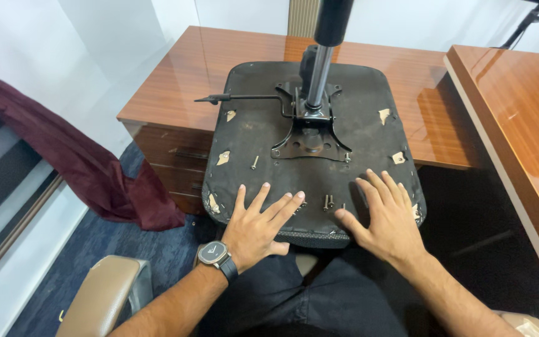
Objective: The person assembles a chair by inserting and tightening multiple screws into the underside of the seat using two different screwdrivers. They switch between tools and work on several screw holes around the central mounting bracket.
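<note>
An upturned black office chair seat (263, 134) lies across my lap and the desk edge, its underside facing up. A black metal mounting plate (311, 142) with a chrome gas cylinder (317, 78) rises from its middle, and a thin lever (238, 97) sticks out to the left. My left hand (258, 226), with a wristwatch (214, 253), lies flat with fingers spread on the seat's near edge. My right hand (387, 218) lies flat beside it, fingers apart. Loose screws (328, 201) rest between the hands, and one more screw (254, 163) lies further up.
A brown wooden desk (176, 87) with drawers stands behind the seat, and a second desk (519, 125) runs along the right. A maroon cloth (82, 168) hangs at the left. A tan chair armrest (101, 296) is at lower left, over blue carpet (132, 243).
</note>
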